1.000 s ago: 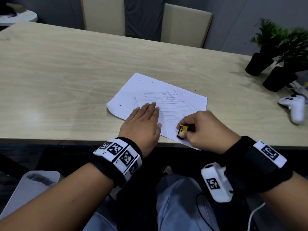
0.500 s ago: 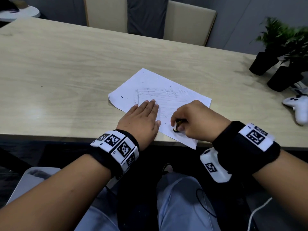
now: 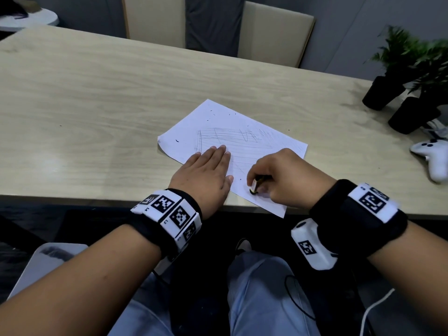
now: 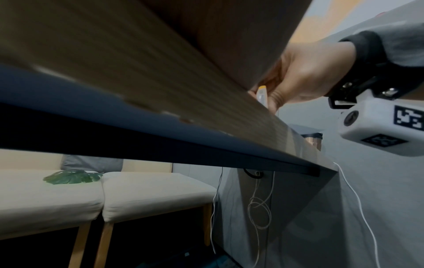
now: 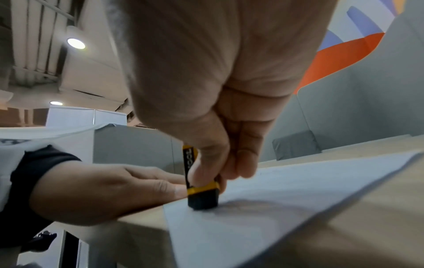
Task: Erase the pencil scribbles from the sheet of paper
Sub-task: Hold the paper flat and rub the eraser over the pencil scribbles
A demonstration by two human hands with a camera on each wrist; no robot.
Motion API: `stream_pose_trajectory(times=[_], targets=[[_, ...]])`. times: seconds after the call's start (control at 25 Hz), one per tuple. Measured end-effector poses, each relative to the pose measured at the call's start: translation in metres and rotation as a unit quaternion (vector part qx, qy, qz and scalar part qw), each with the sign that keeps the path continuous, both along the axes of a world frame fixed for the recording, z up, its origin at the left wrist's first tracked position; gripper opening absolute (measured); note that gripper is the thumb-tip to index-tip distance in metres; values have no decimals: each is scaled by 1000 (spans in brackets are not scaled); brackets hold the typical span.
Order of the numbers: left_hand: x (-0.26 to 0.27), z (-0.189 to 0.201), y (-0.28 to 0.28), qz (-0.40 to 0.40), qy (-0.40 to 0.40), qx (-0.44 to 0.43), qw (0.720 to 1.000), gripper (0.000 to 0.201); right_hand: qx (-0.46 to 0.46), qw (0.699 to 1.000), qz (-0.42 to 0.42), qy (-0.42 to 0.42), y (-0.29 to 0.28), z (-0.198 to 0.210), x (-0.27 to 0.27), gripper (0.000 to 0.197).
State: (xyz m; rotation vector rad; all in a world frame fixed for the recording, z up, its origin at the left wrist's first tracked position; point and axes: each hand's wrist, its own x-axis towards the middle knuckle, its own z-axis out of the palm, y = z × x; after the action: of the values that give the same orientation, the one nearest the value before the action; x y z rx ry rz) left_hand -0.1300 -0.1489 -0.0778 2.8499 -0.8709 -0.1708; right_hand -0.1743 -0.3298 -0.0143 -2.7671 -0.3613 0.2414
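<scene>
A white sheet of paper [image 3: 225, 124] lies slanted near the table's front edge, with faint pencil scribbles [image 3: 237, 139] across its middle. My left hand [image 3: 206, 173] lies flat on the sheet's near-left part, fingers straight. My right hand [image 3: 281, 178] pinches a black eraser in a yellow sleeve [image 3: 254, 186] and holds its tip down on the paper near the front corner. In the right wrist view the eraser [image 5: 201, 192] stands upright on the sheet of paper [image 5: 286, 199], beside the left hand [image 5: 103, 190]. The left wrist view shows the table's underside and the right hand [image 4: 305, 72] with the eraser [image 4: 261, 94].
The wooden table [image 3: 97, 105] stretches away to the left and back. Two potted plants in black pots [image 3: 400, 98] stand at the right, with a white game controller [image 3: 434, 158] near them. Two beige chairs [image 3: 274, 32] stand behind the table. The paper's front corner overhangs the table edge.
My right hand has carried the eraser back and forth over the sheet's near part, and it now stands more upright. The left hand has stayed flat on the paper.
</scene>
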Motion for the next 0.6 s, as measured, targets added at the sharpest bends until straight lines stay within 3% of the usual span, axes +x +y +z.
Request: stream_pose_trajectory(times=[0.12, 0.32, 0.48, 0.6], targets=[[1, 0, 1, -3, 4, -6, 1000, 59, -11, 1000, 2, 22, 0, 4, -1, 27], [0, 2, 1, -3, -3, -11, 1000, 57, 10, 998, 46, -35, 26, -9, 14, 20], [1, 1, 1, -4, 4, -5, 1000, 58, -32, 997, 72, 10, 9, 2, 0, 20], [2, 0, 1, -3, 1, -5, 1000, 58, -50, 997, 44, 36, -2, 12, -1, 25]])
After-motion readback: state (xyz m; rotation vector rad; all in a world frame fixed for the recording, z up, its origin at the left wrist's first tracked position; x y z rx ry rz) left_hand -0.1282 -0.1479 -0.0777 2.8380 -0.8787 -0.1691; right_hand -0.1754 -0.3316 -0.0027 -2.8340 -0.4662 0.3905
